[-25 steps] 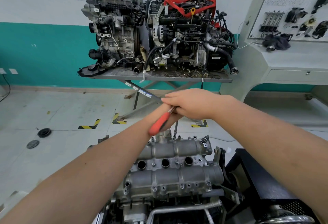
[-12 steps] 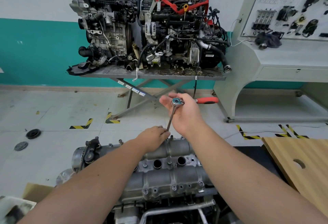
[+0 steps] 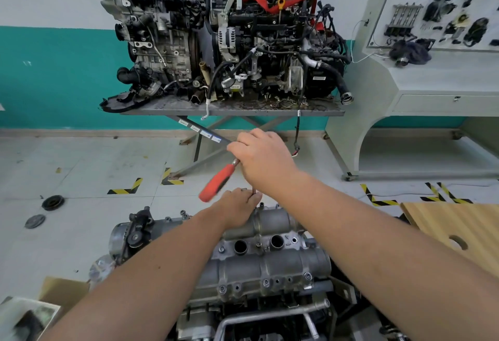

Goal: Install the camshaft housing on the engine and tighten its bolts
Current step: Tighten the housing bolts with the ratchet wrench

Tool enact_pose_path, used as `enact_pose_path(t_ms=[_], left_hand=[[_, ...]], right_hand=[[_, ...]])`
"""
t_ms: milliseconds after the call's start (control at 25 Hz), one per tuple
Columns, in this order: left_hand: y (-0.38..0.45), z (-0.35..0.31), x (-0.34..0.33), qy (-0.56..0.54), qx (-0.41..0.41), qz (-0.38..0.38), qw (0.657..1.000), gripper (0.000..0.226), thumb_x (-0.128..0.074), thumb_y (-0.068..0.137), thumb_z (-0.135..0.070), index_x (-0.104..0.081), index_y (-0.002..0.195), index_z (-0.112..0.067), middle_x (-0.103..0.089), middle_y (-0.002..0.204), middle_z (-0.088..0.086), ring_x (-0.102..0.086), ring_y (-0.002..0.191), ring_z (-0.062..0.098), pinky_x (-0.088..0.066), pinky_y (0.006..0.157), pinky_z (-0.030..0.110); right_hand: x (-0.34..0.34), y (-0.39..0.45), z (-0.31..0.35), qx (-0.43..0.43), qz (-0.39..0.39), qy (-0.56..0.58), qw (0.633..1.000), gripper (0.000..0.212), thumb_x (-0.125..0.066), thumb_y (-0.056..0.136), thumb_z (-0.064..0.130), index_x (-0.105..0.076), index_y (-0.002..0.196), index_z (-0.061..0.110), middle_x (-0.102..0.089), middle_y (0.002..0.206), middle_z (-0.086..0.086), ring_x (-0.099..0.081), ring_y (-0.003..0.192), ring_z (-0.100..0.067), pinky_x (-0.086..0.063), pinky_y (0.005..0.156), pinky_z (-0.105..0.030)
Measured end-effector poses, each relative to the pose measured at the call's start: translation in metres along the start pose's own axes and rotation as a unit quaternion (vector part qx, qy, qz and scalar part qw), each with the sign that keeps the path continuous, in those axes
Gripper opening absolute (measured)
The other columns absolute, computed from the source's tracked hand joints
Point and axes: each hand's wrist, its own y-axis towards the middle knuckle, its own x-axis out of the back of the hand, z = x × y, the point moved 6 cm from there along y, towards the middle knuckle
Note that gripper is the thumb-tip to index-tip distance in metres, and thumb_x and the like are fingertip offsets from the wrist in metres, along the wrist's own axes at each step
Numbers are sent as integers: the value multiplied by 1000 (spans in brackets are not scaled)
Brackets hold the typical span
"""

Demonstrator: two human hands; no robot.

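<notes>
The grey cast camshaft housing (image 3: pixel 270 267) lies on top of the engine below me, with several bolts along its edges and two open round holes showing. My right hand (image 3: pixel 263 160) covers the head of a ratchet wrench whose red handle (image 3: pixel 218 182) points down and left. From that head a thin extension bar (image 3: pixel 253 191) drops to the far edge of the housing. My left hand (image 3: pixel 239 207) rests on the housing with its fingers closed around the lower end of the bar. The socket and the bolt under it are hidden.
Two other engines (image 3: pixel 224 38) stand on a grey scissor table (image 3: pixel 232 110) by the teal wall. A display board stand (image 3: pixel 421 76) is at the right, a wooden panel (image 3: pixel 459 230) at the near right, a cardboard box (image 3: pixel 62 294) at lower left. Two round discs (image 3: pixel 52 202) lie on the floor.
The ratchet's red handle has swung from pointing right half a second ago back round to down-left, as it was one second ago. My left hand stays at the bar's lower end.
</notes>
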Motion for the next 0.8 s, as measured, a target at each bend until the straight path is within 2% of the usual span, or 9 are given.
enact_pose_path(t_ms=[160,320,360,440,520,560,600,720,800], left_hand=[[1,16,-2,-30,37,26,999,47,-20,108,-40,-41,145,-22,-46,141,12,-40,130,35,-33,108,45],[3,24,-5,-112,74,19,991,40,-26,109,-27,-41,145,-18,-49,137,10,-41,126,31,-32,96,37],[5,27,-5,-118,85,14,989,39,-26,109,-29,-44,142,-19,-50,134,11,-43,123,31,-31,92,36],[7,29,-5,-130,97,6,987,39,-25,109,-32,-48,137,-19,-50,132,11,-43,120,30,-29,87,35],[6,30,-6,-135,103,-5,985,39,-25,109,-31,-48,137,-17,-49,134,12,-42,118,30,-30,89,36],[7,29,-6,-116,95,3,989,38,-25,109,-29,-47,137,-15,-48,135,13,-43,116,31,-30,88,36],[9,28,-5,-101,85,5,991,38,-26,108,-28,-48,135,-14,-48,134,14,-43,111,30,-30,86,36],[7,19,-3,-33,60,13,998,36,-27,107,-31,-54,123,-15,-51,126,10,-39,98,25,-28,83,34],[5,16,-1,-33,60,7,998,34,-27,106,-30,-54,118,-13,-53,122,9,-44,101,27,-31,86,36]], right_hand=[[3,17,-1,-61,187,-90,976,45,-26,103,50,-48,128,19,-55,99,-5,-57,89,-30,-32,67,-38],[1,24,-13,-201,313,142,917,29,-32,106,29,-54,101,11,-70,79,-3,-66,69,-22,-46,59,-33],[-5,18,-13,-297,305,310,850,23,-34,104,21,-53,101,8,-75,76,-5,-72,70,-21,-48,63,-32],[-16,1,-8,-464,169,621,608,10,-38,99,10,-47,102,12,-75,71,-5,-75,73,-21,-51,67,-35],[-31,-11,-11,-512,-35,770,380,9,-42,96,1,-49,95,7,-71,66,-6,-70,81,-25,-56,81,-33],[-39,-15,-13,-500,-96,789,343,11,-44,96,1,-51,90,6,-70,66,-7,-65,85,-25,-54,89,-33],[-45,-19,-15,-481,-125,785,369,12,-46,98,7,-53,88,7,-71,70,-6,-63,86,-22,-52,88,-31],[-45,-32,-15,-405,-106,667,616,23,-49,97,40,-66,106,28,-73,105,13,-64,98,-3,-50,89,-22],[-34,-34,-10,-319,-118,582,739,37,-47,97,45,-64,128,31,-58,128,26,-50,119,13,-38,97,-6]])
